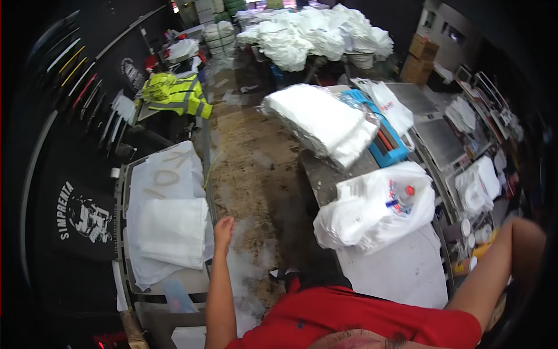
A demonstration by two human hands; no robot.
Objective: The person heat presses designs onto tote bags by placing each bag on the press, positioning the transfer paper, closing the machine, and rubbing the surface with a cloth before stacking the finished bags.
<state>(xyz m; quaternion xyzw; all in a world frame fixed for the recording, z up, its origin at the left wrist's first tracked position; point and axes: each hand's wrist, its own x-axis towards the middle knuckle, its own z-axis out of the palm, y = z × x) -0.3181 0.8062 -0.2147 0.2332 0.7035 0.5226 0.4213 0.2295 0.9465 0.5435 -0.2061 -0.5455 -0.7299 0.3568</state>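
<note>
My left hand (224, 234) hangs over the aisle with its fingers curled in, and nothing shows in it. Just to its left, a folded white cloth stack (173, 232) lies on a larger pale sheet (165, 168) with letters across it, on the left bench. My right arm (494, 267) is bent out to the side at the dark right edge; its hand is out of sight. Nearest to that arm is a white plastic bag (378, 206) with red and blue print, on the right table (401, 267).
Behind the bag are a plastic-wrapped white stack (319, 119) and a blue tool (383, 136). White piles (319, 35) cover a far table. Yellow hi-vis vests (180, 96) lie at the back left. A stained floor aisle (250, 168) runs between the benches. Cardboard boxes (419, 58) stand far right.
</note>
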